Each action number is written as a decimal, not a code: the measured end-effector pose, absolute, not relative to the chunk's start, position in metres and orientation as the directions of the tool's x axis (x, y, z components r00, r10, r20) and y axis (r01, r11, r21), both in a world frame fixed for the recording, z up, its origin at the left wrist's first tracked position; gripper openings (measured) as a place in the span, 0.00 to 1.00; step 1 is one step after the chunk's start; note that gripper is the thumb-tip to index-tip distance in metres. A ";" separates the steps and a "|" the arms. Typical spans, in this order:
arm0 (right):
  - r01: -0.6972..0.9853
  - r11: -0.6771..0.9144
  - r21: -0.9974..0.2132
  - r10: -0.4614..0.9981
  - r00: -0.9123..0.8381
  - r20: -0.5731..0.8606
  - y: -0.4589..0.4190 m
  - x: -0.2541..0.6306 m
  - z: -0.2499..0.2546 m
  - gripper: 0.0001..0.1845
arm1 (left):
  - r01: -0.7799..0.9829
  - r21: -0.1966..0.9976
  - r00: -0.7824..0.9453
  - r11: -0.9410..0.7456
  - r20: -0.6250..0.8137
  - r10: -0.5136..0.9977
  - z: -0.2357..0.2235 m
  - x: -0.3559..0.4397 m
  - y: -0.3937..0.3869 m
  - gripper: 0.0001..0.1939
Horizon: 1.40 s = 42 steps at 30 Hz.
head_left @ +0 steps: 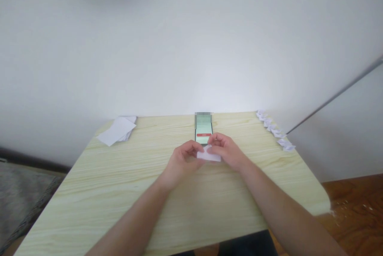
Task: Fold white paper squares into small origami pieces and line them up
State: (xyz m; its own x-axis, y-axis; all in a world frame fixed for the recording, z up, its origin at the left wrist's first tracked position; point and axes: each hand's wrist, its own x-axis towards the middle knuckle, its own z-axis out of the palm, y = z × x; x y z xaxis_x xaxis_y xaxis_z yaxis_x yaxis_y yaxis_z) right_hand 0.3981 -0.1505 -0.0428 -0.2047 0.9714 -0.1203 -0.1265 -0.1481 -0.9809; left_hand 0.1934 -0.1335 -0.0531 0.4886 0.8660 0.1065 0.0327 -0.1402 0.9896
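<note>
There's a phone (204, 133) lying flat on the pale wooden table (119, 192) just past the hands, its screen lit in green and white with a red bar across it, but whatever is written there is too small to read, and the top of the screen is blurred out altogether. No brand or label shows anywhere. Both hands are together at the middle of the table over a small piece of white paper (209, 155); fingers cover most of it, so its exact shape and how many folds it has are hard to make out, only a flat white edge peeking out below the knuckles. The left hand (181, 161) is curled in, thumb and fingertips pinched narrowly on the paper's left end. The right hand (226, 150) is arched over the top, fingers bent down and pressed close on the paper's right side, so both grips are tight on that one sheet, which sits against the tabletop just in front of the phone. Off at the far left corner lies a loose stack of white sheets (116, 130), well apart from the hands. Along the far right edge runs a row of small folded white paper pieces (277, 132), too tiny to tell what form they take. The forearms are cut off by the bottom of the view.
</note>
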 end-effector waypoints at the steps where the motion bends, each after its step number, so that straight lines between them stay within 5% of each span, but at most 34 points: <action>1: -0.135 -0.167 -0.977 0.966 -0.220 -0.135 -0.150 0.399 -0.044 0.12 | 0.054 0.989 0.492 -0.136 0.092 0.866 -0.053 0.193 -0.133 0.10; 16: -0.222 -0.153 -0.963 0.945 -0.317 -0.078 -0.145 0.404 -0.054 0.12 | 0.017 0.998 0.376 -0.061 0.051 0.925 -0.060 0.195 -0.127 0.10; 25: -0.018 -0.074 -0.997 0.978 -0.196 -0.069 -0.148 0.400 -0.049 0.11 | 0.008 0.997 0.336 -0.076 0.069 0.939 -0.064 0.194 -0.125 0.11; 42: -0.080 -0.058 -0.995 0.984 -0.170 -0.044 -0.150 0.393 -0.052 0.13 | -0.026 0.999 0.377 -0.034 0.041 0.925 -0.058 0.195 -0.129 0.10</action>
State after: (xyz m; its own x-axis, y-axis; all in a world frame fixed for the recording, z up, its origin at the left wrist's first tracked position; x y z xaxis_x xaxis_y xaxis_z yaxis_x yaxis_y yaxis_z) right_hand 0.3927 -0.1496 -0.0521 -0.1705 0.9844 -0.0436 -0.0796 -0.0579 -0.9951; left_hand 0.1949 -0.1285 -0.0583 0.3769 0.9254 0.0409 -0.0256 -0.0338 0.9991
